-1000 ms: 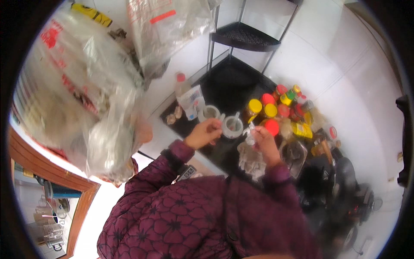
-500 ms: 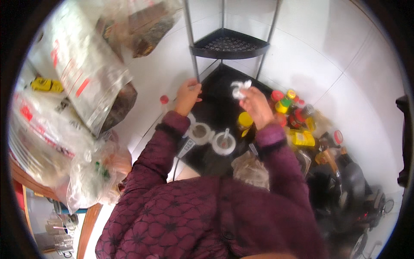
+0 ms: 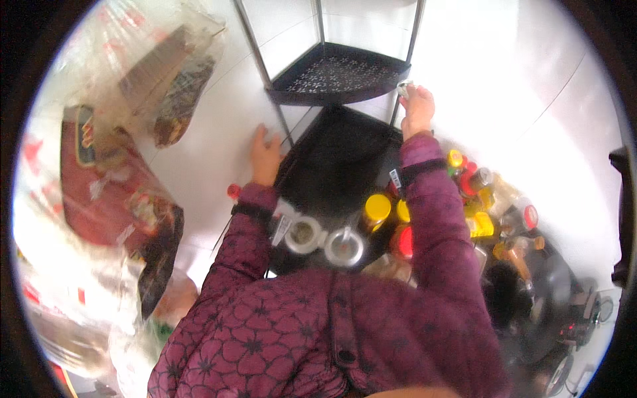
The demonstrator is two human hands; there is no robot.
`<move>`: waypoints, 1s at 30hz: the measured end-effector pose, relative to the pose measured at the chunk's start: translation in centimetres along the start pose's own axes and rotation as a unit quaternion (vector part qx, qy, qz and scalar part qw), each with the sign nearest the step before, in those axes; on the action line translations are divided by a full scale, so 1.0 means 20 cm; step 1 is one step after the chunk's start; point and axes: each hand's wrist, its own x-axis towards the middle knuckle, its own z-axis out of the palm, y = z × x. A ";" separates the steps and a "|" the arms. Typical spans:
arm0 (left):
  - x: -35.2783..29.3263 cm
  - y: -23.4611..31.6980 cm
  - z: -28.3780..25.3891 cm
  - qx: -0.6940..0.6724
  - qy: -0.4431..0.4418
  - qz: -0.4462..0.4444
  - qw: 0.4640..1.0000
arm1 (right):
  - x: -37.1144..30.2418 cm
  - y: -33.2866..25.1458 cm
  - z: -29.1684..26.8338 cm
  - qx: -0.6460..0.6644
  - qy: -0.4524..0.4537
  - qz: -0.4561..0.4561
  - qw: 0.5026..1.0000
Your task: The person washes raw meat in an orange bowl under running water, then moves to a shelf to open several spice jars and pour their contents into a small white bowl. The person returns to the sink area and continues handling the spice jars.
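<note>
A small pale object [image 3: 403, 86], too blurred to identify, sits pinched in the right hand [image 3: 418, 109] fingers beside the black corner shelf [image 3: 332, 76]. The left hand [image 3: 265, 156] lies flat, fingers spread, on the white floor [image 3: 206, 159] beside the lower tray [image 3: 338, 166], near two open jars [image 3: 324, 239].

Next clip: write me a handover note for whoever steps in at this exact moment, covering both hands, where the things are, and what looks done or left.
Left hand: open, flat against the white wall beside the black corner rack, holding nothing.
Right hand: raised at the right edge of the rack's upper shelf, fingers closed on a small pale object; what it is cannot be told.
Lower shelf: mostly bare at the back; two open glass jars at its front edge, a yellow-lidded bottle beside them.
Coloured bottles crowd the floor to the right.
Done: nothing stands on the upper shelf. Left: the small object is not yet set down.
</note>
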 end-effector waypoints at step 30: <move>0.13 -0.12 0.26 0.320 0.079 0.111 0.938 | -0.51 0.18 0.25 -0.353 -0.207 -0.485 0.773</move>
